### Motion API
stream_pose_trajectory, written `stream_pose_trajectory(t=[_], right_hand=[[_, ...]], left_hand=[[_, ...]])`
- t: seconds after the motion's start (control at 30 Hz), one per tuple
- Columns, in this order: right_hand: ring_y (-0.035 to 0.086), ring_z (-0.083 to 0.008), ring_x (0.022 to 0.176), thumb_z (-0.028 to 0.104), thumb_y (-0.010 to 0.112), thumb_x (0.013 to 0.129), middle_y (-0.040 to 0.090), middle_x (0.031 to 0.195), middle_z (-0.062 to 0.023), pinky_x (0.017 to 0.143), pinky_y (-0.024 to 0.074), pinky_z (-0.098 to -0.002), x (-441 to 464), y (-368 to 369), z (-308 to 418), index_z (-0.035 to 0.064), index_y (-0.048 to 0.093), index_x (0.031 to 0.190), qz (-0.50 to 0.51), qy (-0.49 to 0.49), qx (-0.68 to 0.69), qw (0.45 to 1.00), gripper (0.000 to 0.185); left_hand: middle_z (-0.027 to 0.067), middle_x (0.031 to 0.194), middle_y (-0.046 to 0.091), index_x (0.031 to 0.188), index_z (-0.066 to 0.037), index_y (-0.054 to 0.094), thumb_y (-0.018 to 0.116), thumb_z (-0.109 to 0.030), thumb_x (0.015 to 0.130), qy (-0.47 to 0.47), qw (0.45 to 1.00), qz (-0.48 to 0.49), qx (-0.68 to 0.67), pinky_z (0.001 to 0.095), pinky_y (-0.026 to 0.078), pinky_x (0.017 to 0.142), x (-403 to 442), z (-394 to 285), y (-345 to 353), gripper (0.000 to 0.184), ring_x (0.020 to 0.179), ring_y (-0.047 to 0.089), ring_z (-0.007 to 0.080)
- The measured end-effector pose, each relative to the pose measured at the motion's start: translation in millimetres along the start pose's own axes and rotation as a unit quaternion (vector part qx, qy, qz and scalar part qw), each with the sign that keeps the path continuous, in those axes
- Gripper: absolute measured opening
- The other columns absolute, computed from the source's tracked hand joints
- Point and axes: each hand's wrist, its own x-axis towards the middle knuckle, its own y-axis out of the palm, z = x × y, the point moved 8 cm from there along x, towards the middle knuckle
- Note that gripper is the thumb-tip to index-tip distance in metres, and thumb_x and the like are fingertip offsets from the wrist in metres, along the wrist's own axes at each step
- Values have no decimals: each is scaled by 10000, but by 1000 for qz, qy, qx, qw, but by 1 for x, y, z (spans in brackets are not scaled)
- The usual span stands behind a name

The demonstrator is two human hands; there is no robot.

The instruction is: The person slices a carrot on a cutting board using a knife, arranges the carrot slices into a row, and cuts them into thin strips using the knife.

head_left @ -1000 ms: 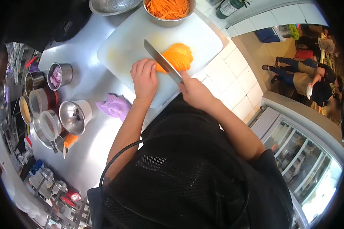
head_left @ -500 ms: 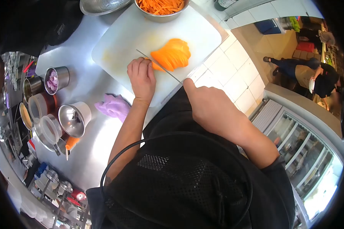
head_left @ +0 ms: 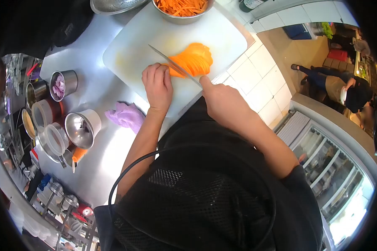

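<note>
The right hand (head_left: 222, 98) is wrapped around the handle of a knife (head_left: 171, 62) (the handle itself is hidden in the fist), and the blade slants away from that grip, forward and to its left. The left hand (head_left: 157, 83) lies left of the gripping fist with its fingers bent and drawn together, close beside the blade; I cannot tell whether they pinch anything, as the fingertips are hidden. Carrot slices (head_left: 194, 60) lie just ahead of the right hand's grip, overlapping in a fan, with the blade across their near left end (a bit of orange also shows beside the left fingers). They rest on a white cutting board (head_left: 134, 46), which reaches out on both sides of the knife. Well ahead of both hands, at the board's far edge, is a metal bowl (head_left: 184, 19) of carrot strips (head_left: 182, 6). Behind and left of the left hand, near the forearm, a purple cloth (head_left: 126, 116) lies crumpled on the metal table (head_left: 92, 167). Farther left stands a metal pot (head_left: 71, 81) (something pale purple inside).
</note>
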Motion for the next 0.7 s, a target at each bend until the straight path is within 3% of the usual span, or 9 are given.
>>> stream_pose_trajectory(t=[0.33, 0.47, 0.63, 0.7], right_hand=[[694, -449, 641, -21, 576, 865, 672, 681, -246, 604, 567, -525, -27, -14, 25, -23, 475, 1011, 74, 15, -39, 996, 177], [700, -458, 678, -16, 578, 877, 682, 707, -251, 628, 567, -546, 6, 58, -20, -27, 489, 1063, 6, 21, -9, 1000, 206], [673, -492, 711, -27, 543, 920, 665, 720, -264, 650, 532, -581, 16, 32, -33, -20, 476, 1120, -40, -1, 73, 997, 212], [700, -461, 690, -9, 598, 864, 686, 712, -248, 634, 563, -554, 10, 14, -18, -38, 496, 1130, -39, -33, 46, 998, 286]], left_hand=[[117, 1122, 664, 1046, -35, 677, 720, -8, 901, 4, 1000, -14, -13, 457, 475, 987, 3, -4, -3, 154, 1103, 601, 355], [116, 1132, 660, 1053, -33, 679, 718, -10, 905, 8, 1000, -17, -5, 453, 476, 993, 4, -3, -3, 155, 1109, 602, 357], [118, 1133, 658, 1062, -29, 678, 708, -6, 912, -7, 1000, -17, -24, 448, 479, 994, 1, 0, -1, 155, 1113, 603, 356], [122, 1132, 659, 1058, -29, 675, 708, 2, 907, 1, 1000, -18, -15, 450, 480, 989, 3, 0, -1, 158, 1109, 603, 356]])
